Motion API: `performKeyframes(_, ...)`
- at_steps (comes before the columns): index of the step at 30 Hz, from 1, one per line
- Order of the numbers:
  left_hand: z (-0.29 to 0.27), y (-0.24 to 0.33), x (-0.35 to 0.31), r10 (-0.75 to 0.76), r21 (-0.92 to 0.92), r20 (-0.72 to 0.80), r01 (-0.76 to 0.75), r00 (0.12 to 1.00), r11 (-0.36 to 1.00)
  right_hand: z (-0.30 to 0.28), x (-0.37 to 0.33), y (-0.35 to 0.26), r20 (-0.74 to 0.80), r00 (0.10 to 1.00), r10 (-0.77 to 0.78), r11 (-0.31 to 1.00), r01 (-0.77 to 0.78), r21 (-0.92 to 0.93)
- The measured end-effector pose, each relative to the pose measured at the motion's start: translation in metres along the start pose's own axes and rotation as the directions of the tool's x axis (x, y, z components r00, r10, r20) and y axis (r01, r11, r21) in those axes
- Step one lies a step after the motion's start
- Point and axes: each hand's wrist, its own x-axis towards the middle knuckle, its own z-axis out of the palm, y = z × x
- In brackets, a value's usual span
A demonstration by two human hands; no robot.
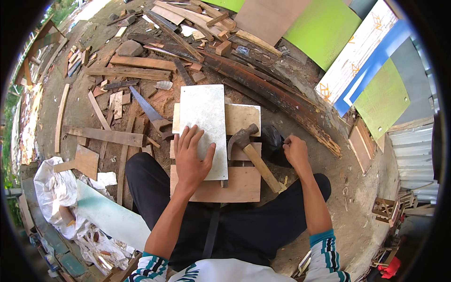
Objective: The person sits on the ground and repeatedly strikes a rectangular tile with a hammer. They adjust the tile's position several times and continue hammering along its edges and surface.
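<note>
My left hand (191, 157) lies with fingers spread on a white rectangular panel (203, 107), pressing it onto a small bench of pale wooden boards (239, 185) between my knees. A claw hammer (257, 162) with a wooden handle rests on the right side of these boards, its head toward the far edge. Just beyond the hammer is a black plastic bag (271, 140). My right hand (297, 151) is beside the bag's right edge, thumb and fingers pinched together; whatever they may hold is too small to make out.
A handsaw (146, 105) with a blue-grey blade lies left of the bench among loose wood offcuts (110, 136). Long dark beams (277, 96) stretch across the far right. A white sack (56, 192) is at the left, and green panels (324, 33) stand at the back right.
</note>
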Motion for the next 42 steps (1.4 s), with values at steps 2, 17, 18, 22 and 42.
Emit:
performKeyframes(2, -0.003, -0.005, -0.001, -0.009, -0.070, -0.062, 0.005, 0.998, 0.998, -0.020, -0.009, -0.018, -0.047, 0.999, 0.002, 0.989, 0.005, 0.149)
performKeyframes(17, -0.100, -0.020, 0.006, -0.190, -0.616, 0.448, 0.456, 0.873, 0.642, -0.027, -0.082, -0.228, 0.111, 0.843, -0.527, 0.721, 0.373, 0.584)
performKeyframes(18, -0.105, -0.015, 0.006, -0.135, -0.606, 0.439, 0.404, 0.888, 0.686, -0.026, -0.085, -0.235, 0.098, 0.841, -0.532, 0.703, 0.375, 0.605)
performKeyframes(22, -0.111, -0.017, -0.001, -0.031, -0.558, 0.413, 0.280, 0.910, 0.781, -0.015, -0.088, -0.245, 0.112, 0.828, -0.549, 0.682, 0.366, 0.633)
performKeyframes(42, -0.047, -0.026, -0.109, -0.656, -0.868, 0.082, 0.378, 0.751, 0.324, 0.087, -0.175, -0.226, 0.105, 0.939, -0.326, 0.829, 0.231, 0.509)
